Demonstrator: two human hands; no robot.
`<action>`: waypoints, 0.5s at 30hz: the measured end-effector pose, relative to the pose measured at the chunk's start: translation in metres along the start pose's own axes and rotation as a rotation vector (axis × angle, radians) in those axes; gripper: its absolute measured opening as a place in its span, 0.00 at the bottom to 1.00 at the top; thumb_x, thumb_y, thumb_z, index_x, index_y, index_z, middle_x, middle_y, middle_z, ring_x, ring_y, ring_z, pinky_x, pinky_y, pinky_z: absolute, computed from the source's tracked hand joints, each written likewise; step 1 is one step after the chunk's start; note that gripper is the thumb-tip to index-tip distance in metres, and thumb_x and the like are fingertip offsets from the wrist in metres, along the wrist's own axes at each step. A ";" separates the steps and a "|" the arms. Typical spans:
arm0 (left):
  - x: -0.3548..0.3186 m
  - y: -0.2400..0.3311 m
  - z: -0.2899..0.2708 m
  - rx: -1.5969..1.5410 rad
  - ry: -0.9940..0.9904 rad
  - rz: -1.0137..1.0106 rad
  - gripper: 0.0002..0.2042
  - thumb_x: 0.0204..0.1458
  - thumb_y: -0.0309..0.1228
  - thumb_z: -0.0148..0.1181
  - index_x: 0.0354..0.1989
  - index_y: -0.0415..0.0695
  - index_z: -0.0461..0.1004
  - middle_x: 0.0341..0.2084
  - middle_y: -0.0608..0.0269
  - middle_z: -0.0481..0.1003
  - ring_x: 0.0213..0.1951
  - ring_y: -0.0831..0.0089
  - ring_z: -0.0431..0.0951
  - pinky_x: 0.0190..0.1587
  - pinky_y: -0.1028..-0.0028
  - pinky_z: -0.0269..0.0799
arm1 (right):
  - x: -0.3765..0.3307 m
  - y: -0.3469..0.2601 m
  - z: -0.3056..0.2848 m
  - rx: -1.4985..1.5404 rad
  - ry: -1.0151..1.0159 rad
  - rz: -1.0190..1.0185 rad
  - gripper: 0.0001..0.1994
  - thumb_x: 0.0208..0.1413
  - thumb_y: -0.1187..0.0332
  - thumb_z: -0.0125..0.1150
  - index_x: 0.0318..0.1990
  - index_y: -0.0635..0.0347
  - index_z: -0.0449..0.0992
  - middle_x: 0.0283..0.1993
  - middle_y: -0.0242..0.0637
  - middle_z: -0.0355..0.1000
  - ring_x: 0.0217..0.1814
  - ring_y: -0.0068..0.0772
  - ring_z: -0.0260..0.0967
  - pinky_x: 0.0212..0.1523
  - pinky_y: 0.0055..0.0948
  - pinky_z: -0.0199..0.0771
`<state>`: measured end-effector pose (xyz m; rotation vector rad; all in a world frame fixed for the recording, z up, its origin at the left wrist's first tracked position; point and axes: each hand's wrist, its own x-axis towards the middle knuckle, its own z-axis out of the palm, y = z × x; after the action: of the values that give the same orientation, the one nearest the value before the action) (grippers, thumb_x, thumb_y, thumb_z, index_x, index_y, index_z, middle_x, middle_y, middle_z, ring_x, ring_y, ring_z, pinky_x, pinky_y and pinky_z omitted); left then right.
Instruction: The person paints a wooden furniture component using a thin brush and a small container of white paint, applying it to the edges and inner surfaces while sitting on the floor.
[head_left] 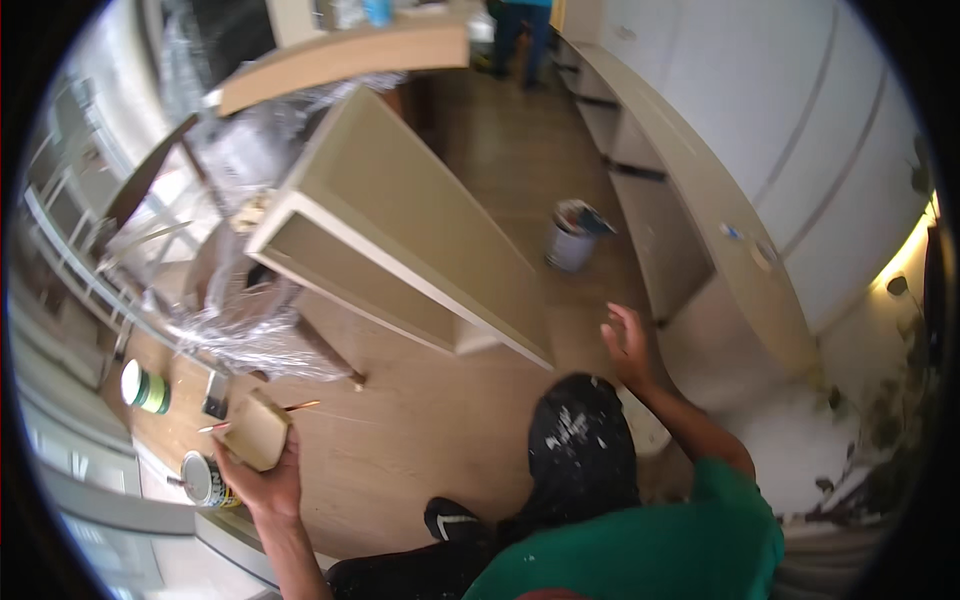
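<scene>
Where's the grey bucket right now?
In the head view, the bucket stands on the floor right of centre, beyond your right hand, between the beige cabinet and the long unit.

Tan angular piece (258, 432), perhaps a tray, held tilted

the light is fairly bright, whitest along the left edge, with a warm yellow glow from a strip (908, 250) at the right edge. glare streaks the clear plastic wrap (250, 335) left of centre. fisheye distortion bows the long cabinet (683, 150) at upper right; black fills the corners; soft blur dulls detail.
</scene>
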<state>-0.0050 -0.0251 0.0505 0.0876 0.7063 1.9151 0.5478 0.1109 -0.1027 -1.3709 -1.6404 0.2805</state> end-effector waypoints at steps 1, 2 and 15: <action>0.002 0.000 0.001 0.003 0.088 0.003 0.26 0.69 0.52 0.47 0.64 0.45 0.69 0.58 0.55 0.75 0.59 0.57 0.74 0.61 0.53 0.71 | -0.027 0.023 -0.008 -0.097 -0.024 0.013 0.23 0.63 0.65 0.62 0.64 0.63 0.71 0.62 0.51 0.71 0.64 0.52 0.69 0.64 0.43 0.68; 0.006 0.008 -0.009 0.022 0.086 0.011 0.26 0.69 0.49 0.48 0.66 0.42 0.67 0.61 0.52 0.73 0.61 0.55 0.73 0.63 0.53 0.69 | -0.058 0.037 -0.011 -0.171 -0.087 0.082 0.23 0.61 0.65 0.64 0.62 0.63 0.72 0.61 0.53 0.72 0.65 0.56 0.68 0.65 0.45 0.66; 0.002 0.024 -0.015 -0.035 -0.215 -0.082 0.32 0.64 0.33 0.51 0.74 0.33 0.53 0.73 0.40 0.56 0.72 0.48 0.61 0.73 0.49 0.60 | -0.129 0.053 -0.004 -0.374 -0.448 -0.298 0.26 0.56 0.62 0.64 0.61 0.60 0.73 0.63 0.55 0.68 0.72 0.60 0.58 0.74 0.58 0.51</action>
<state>-0.0308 -0.0364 0.0493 0.2348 0.5238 1.8062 0.5750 0.0169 -0.2018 -1.3702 -2.3350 0.1100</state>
